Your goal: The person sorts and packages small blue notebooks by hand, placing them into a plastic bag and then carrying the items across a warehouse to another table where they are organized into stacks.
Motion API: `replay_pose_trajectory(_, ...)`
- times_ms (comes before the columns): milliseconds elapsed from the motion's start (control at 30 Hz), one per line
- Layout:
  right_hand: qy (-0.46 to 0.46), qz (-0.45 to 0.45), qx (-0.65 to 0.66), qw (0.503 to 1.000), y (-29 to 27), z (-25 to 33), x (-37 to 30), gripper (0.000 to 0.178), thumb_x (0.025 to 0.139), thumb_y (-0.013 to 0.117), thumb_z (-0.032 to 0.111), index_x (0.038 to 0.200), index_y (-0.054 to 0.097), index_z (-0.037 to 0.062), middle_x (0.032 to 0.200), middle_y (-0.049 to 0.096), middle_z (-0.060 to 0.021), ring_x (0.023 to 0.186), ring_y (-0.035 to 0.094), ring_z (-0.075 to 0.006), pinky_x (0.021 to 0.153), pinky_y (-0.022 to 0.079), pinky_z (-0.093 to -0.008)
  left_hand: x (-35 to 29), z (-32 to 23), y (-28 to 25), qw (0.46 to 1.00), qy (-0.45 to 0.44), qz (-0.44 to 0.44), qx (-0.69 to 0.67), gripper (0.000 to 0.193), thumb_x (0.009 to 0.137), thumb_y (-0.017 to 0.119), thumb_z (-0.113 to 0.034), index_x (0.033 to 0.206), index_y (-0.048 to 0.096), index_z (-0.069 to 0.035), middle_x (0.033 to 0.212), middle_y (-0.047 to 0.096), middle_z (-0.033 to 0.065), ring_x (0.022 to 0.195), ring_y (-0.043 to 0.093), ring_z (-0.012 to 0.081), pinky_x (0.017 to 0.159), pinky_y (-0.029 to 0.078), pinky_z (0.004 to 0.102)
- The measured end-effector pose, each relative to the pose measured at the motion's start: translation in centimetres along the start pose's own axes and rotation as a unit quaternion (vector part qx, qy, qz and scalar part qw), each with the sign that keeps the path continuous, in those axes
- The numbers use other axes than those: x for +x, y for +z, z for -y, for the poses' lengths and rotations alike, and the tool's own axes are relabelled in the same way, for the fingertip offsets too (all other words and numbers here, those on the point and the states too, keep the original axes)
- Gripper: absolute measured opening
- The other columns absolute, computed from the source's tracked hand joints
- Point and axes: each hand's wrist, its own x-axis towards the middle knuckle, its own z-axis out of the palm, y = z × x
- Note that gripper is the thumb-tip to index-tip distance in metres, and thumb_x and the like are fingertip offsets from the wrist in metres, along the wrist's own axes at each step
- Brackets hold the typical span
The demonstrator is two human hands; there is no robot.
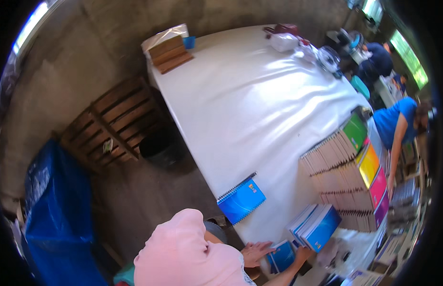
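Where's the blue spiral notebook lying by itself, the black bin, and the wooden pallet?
Blue spiral notebook (242, 199), head view, middle of its cover.
Black bin (160, 148), head view, its rim.
Wooden pallet (114, 121), head view, a middle slat.

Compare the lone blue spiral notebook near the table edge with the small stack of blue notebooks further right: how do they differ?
The lone blue spiral notebook lies flat by itself on the white table, its whole cover showing; the stack of blue notebooks has several leaning together, showing white page edges. The lone one overhangs the table edge; the stack sits further in, beside taller coloured piles. No hand touches either. Both have blue covers.
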Motion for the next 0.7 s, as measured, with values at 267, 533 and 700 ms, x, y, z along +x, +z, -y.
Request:
replay_pose_trajectory(267,-0.001,-0.06,0.057,0.997,-5.8,1.8,-1.0,0.047,0.07,0.071,0.011,0.113,0.058,-0.003,0.117,0.055,-0.025,0.107,0.05,-0.0419,0.094,0.039,-0.0454,1.1,-1.0,1.8,0.998,0.015,-0.039,-0.045,0.073,0.071,0.057,-0.01,0.139,0.035,-0.022,0.143,0.029,0.0107,0.128,0.033,0.0271,0.088,0.031,0.045)
replay_pose_trajectory(533,0.043,0.031,-0.158,0.986,-13.4,3.5,-4.2,0.057,0.075,0.07,0.034,0.121,0.057,0.0032,0.123,0.054,-0.0211,0.113,0.049,-0.0368,0.098,0.037,-0.0415,1.6,-2.7,2.5,0.978,-0.079,-0.186,-0.043,0.039,0.08,0.057,-0.033,0.118,0.054,-0.028,0.128,0.048,0.0004,0.114,0.047,0.0186,0.085,0.028,0.0418)
replay_pose_trajectory(700,0.036,-0.027,-0.166,0.985,-15.4,0.2,-4.4,0.045,0.077,0.066,0.028,0.115,0.061,0.0054,0.116,0.058,-0.0189,0.107,0.053,-0.036,0.092,0.04,-0.0409,1.9,-3.6,2.8,0.962,-0.095,-0.254,-0.022,0.028,0.081,0.058,-0.032,0.108,0.059,-0.027,0.12,0.053,-0.004,0.108,0.05,0.0161,0.082,0.03,0.0407)
